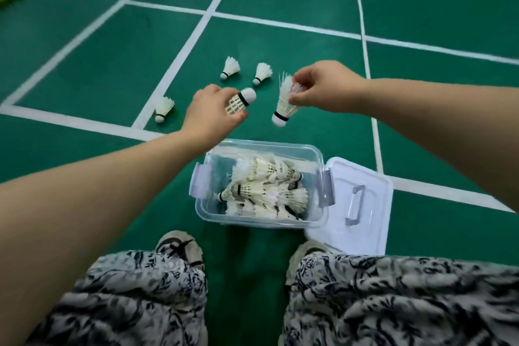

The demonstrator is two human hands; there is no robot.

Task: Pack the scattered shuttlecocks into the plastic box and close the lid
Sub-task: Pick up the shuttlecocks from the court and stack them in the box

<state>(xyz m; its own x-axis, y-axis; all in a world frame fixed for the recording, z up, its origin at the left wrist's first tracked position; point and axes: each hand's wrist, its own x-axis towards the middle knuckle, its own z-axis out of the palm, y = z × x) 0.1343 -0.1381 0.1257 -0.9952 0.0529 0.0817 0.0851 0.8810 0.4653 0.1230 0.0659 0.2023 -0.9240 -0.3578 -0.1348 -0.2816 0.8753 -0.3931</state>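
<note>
My left hand (209, 115) and right hand (323, 87) are each clamped on a shuttlecock (240, 101), above the floor beyond the box (259, 149). I should bring both back toward me and drop them in cork-first, so the feathers aren't crushed

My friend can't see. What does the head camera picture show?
Each hand, left hand and right hand, holds a shuttlecock above an open plastic box of shuttlecocks on a green court; its lid lies beside it.

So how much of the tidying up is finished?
Well along. The box already holds a pile of shuttlecocks. The left hand and right hand each hold one more. Three shuttlecocks still lie on the floor, and the lid lies beside the box.
</note>
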